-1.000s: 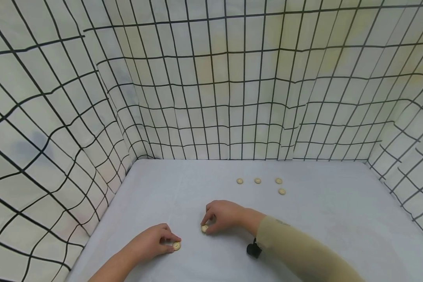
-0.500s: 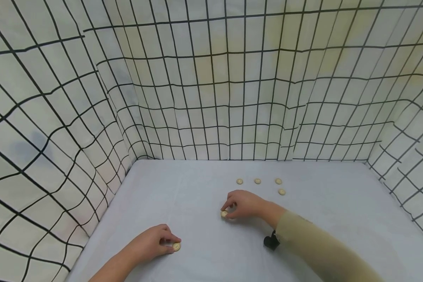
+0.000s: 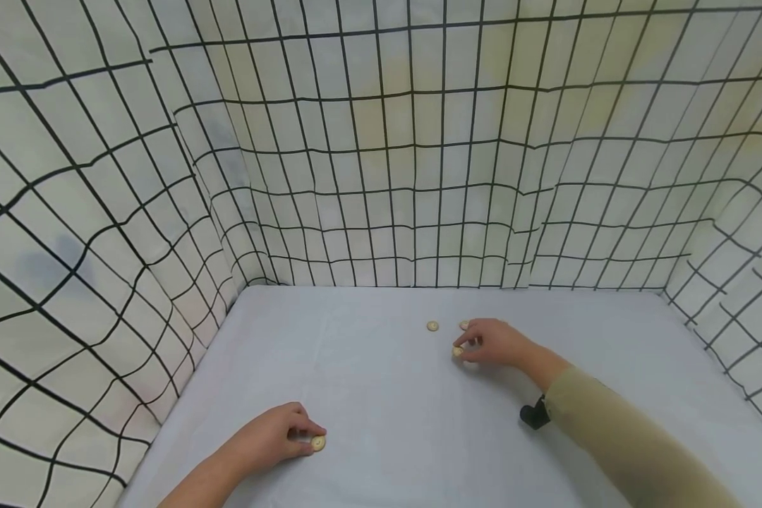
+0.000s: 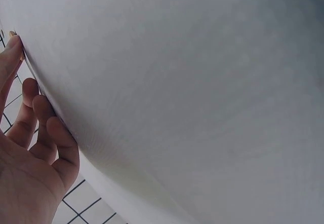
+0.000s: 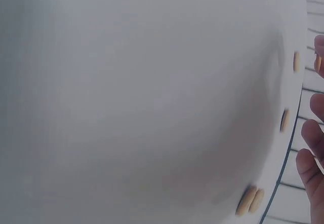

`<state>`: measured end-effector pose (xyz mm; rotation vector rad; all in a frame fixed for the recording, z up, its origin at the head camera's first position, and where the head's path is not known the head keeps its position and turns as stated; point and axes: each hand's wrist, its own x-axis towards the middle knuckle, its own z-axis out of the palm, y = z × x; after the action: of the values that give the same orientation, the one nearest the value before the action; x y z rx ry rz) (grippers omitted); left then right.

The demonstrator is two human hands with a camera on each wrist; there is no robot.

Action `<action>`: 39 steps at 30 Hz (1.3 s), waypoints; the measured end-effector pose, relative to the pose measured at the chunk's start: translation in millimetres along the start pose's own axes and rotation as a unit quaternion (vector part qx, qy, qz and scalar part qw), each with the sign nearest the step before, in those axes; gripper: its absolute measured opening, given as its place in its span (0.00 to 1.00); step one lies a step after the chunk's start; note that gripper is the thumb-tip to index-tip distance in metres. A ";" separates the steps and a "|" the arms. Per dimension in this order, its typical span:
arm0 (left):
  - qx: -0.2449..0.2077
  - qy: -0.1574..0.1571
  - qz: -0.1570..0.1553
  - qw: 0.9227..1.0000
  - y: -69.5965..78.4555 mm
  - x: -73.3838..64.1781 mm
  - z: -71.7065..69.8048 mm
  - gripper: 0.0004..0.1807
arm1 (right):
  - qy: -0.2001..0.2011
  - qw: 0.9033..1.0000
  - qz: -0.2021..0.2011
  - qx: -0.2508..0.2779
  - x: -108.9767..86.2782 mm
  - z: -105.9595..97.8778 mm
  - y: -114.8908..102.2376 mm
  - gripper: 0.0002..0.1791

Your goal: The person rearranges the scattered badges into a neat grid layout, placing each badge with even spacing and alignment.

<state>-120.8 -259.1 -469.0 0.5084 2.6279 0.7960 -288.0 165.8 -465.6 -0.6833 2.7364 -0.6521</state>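
Observation:
With its thumb and index finger, my left hand (image 3: 269, 441) pinches a round cream button (image 3: 318, 443) at the table's near left. In the left wrist view the left hand's other fingers (image 4: 66, 143) curl loosely along the cloth. My right hand (image 3: 498, 343) pinches another cream button (image 3: 458, 351) over the right middle of the table; the right wrist view shows this button (image 5: 318, 63) raised off the cloth. Beyond it lie a loose button (image 3: 432, 326) and a second button (image 3: 464, 324), partly covered by the right hand.
A white cloth covers the table (image 3: 368, 367). In the right wrist view, two buttons lie close together (image 5: 250, 200); the right hand hides them in the head view. White walls with a black grid (image 3: 381, 162) enclose the back and sides. A black device (image 3: 535, 413) hangs at the right wrist.
My right hand has carried its button away from me and to the right, reaching the other buttons and covering some. The left hand and its button have stayed in place.

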 end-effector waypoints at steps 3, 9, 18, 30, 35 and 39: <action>-0.006 -0.001 0.002 1.000 -0.2 -0.4 -0.1 0.13 | 0.007 1.000 0.008 0.001 -1.3 -4.8 11.4 0.11; -0.011 -0.002 0.004 1.000 -0.3 -0.5 -0.3 0.13 | 0.016 1.000 0.013 0.005 -0.1 -6.4 24.4 0.12; -0.018 -0.010 0.002 1.000 1.4 -2.3 -1.4 0.14 | 0.013 0.999 0.032 -0.010 7.6 -4.4 26.9 0.13; -0.015 -0.008 0.001 1.000 4.5 -3.6 -2.2 0.14 | 0.008 0.999 0.042 -0.011 8.0 -4.9 22.2 0.16; -0.007 -0.005 0.000 1.000 2.7 -2.5 -1.0 0.14 | 0.007 0.999 0.053 -0.005 7.8 -5.1 23.0 0.18; -0.003 -0.004 -0.004 1.000 0.9 -1.6 0.1 0.14 | 0.013 0.998 0.058 -0.001 8.8 -4.7 27.3 0.20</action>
<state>-119.1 -259.1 -468.2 0.4987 2.6187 0.7973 -307.7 184.7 -475.6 -0.5157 2.7763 -0.6355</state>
